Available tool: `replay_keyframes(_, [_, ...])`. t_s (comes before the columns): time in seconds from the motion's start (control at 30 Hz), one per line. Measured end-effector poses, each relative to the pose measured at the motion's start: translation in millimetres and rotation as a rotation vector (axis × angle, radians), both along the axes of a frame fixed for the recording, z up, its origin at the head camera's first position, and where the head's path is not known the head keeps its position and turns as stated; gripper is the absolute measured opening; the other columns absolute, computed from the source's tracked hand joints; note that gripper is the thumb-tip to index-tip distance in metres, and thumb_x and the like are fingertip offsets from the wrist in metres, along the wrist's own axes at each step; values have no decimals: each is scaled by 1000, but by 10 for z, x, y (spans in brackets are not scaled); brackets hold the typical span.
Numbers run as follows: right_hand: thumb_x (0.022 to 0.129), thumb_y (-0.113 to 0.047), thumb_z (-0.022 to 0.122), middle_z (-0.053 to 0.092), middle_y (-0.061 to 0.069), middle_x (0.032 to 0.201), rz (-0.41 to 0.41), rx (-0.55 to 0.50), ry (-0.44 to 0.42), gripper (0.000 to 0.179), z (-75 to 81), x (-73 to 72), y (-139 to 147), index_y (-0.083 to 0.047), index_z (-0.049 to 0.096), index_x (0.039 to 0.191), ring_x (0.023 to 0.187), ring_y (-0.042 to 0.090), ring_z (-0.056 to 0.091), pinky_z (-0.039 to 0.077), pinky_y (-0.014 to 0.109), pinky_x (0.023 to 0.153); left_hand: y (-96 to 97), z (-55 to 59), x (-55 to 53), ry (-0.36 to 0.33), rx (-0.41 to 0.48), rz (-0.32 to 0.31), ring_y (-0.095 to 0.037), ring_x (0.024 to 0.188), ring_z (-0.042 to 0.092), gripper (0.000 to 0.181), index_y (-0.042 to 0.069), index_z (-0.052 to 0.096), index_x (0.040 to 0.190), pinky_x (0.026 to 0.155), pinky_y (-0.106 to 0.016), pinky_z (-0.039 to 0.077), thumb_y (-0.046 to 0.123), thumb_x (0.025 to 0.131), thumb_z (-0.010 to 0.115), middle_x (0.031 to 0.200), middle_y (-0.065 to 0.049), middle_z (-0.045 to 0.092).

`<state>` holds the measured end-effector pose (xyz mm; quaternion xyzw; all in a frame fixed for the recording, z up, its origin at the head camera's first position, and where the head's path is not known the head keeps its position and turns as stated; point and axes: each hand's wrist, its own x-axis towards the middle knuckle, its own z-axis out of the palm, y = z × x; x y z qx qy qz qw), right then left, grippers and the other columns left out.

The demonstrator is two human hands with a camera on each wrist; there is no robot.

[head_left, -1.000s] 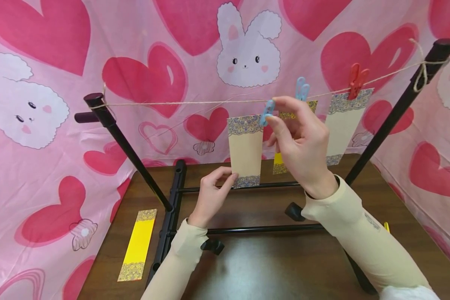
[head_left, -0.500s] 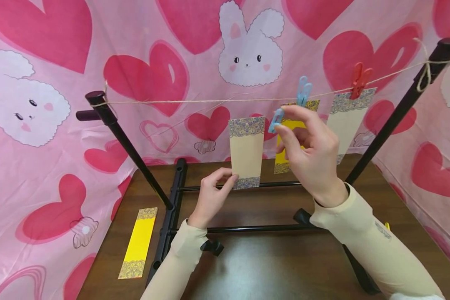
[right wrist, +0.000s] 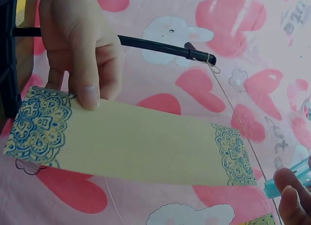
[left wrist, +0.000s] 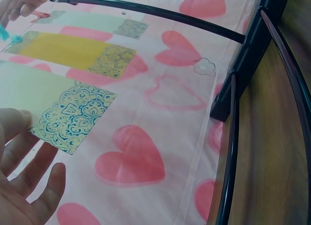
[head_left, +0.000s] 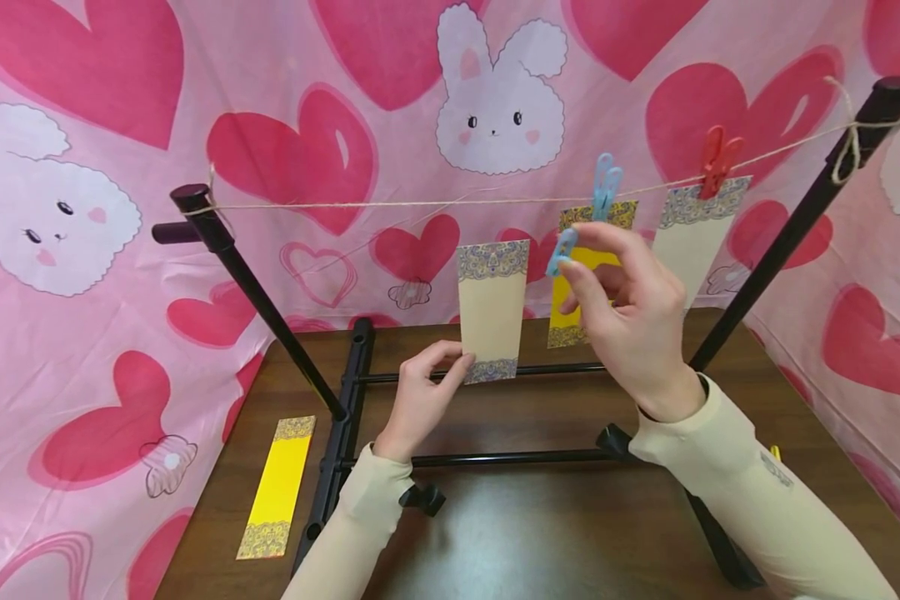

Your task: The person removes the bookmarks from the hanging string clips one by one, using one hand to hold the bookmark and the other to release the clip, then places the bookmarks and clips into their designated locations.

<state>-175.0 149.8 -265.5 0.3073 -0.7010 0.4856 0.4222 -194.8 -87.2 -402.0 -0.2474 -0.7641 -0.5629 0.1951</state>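
Left grip (left wrist: 19, 196) pinching patterned card (left wrist: 68, 113), yellow card (left wrist: 70, 49)

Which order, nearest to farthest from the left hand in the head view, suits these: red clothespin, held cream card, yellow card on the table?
1. Cream card: in the left hand.
2. Yellow card: flat on the table, left.
3. Red clothespin: upper right.

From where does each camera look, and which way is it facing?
Head: on the person's head, facing forward and down at the string, cream card and table; the left hand, right hand and both sleeves show.
Left wrist: on that wrist, facing past the cream card to the pink backdrop; the left hand at lower left, part of the right hand at top left.
Right wrist: on that wrist, facing the cream card and backdrop; right hand with blue clothespin lower right, left hand above.
Both wrist views share the cream card.
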Motion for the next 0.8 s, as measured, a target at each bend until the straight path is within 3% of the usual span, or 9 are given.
replay_keyframes(0.2, [87,11,76,74,14,112,8,-25,-32,41,-53,-6,61,6,65,126,64,0,66,51,14,60,-17,-17,7,-6,-6,1,-15,87,70,10,7,77,107,75,-40,58,11,99,73,101,-2,77])
replay_keyframes(0.43, [88,12,76,74,14,113,-27,-15,-53,41,-113,-13,151,6,66,127,64,-1,65,51,12,60,-48,-40,14,-5,-23,15,-15,86,70,10,7,77,107,76,-28,56,11,98,74,101,-2,77])
replay_keyframes(0.57, [86,13,76,74,14,111,-47,-16,-65,41,-154,-4,203,6,66,126,63,-2,64,49,11,58,-64,-46,25,-8,-27,15,-16,87,70,11,7,77,107,75,-34,58,12,98,73,101,-3,77])
replay_keyframes(0.67, [86,14,76,74,10,108,-54,-20,-83,42,-195,6,250,6,66,127,62,-1,64,49,11,57,-74,-54,33,-8,-28,17,-17,86,70,11,8,77,107,73,-37,58,12,98,73,100,-3,77])
replay_keyframes(0.8, [86,14,75,72,4,107,-65,-15,-101,43,-256,13,316,6,66,127,60,0,63,49,11,56,-87,-66,46,-8,-36,27,-16,87,70,11,8,77,108,73,-31,57,11,98,74,100,-3,77])
